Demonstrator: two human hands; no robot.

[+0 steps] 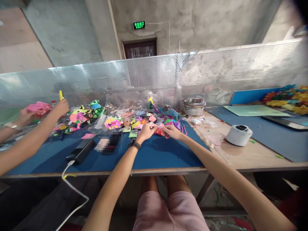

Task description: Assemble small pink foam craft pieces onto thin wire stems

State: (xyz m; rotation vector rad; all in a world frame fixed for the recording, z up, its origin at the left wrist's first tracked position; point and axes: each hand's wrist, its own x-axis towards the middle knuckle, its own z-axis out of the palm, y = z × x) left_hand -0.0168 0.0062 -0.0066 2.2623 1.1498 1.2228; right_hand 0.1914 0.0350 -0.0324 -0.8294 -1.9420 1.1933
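Observation:
My left hand (pixel 147 131), with a dark watch on its wrist, is closed at the near side of a heap of colourful craft pieces. My right hand (pixel 172 131) is closed just to its right. Between them both hands pinch a clear plastic bag (pixel 159 125). A red packet (pixel 159 132) shows just under the bag, between the hands. Purple and green pieces (pixel 176 124) lie behind my right hand, and small packets, one green (pixel 133 133), lie left of my left hand.
Another person's hands at the left hold a pink piece (pixel 39 107) and a yellow item (pixel 61 95). A black power bank (pixel 81 150) with a white cable, a woven basket (pixel 194 106) and a white roll (pixel 239 135) stand on the table (pixel 168 157).

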